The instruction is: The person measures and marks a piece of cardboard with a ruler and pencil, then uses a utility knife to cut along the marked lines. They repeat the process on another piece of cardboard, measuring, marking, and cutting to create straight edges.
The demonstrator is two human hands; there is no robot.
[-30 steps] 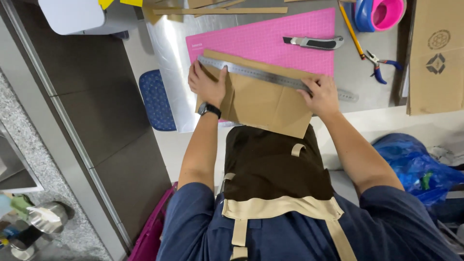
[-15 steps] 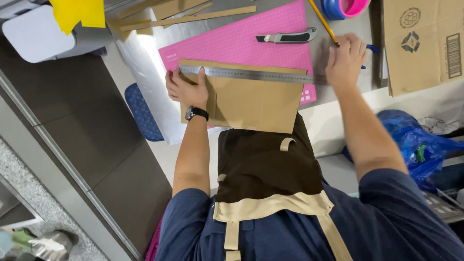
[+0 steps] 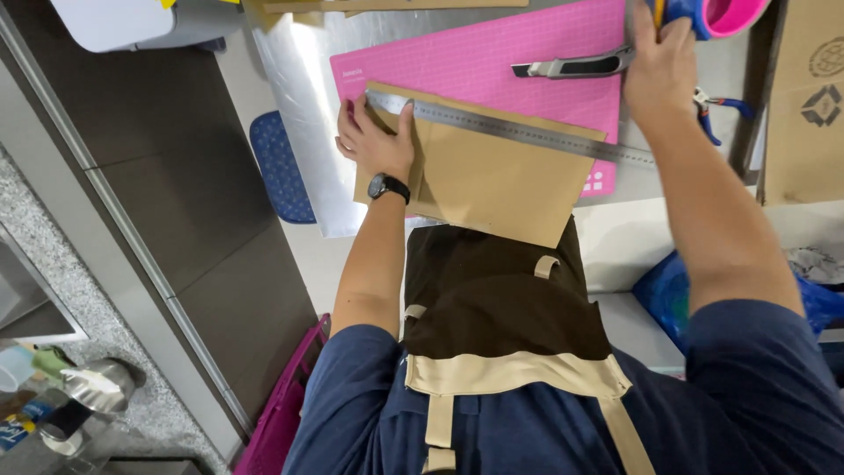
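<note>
One hand [image 3: 380,145] on cardboard [image 3: 492,180]

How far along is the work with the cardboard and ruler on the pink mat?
Set up: the cardboard sheet lies on the pink cutting mat with the metal ruler across it. In hand: the left hand presses the ruler; the right hand reaches by the pink cup. Left: no cut shows; the utility knife lies unheld.

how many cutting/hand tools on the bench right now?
3 visible: a steel ruler across the cardboard sheet, a utility knife on the pink cutting mat, and pliers right of the mat. Others may be hidden.
</note>
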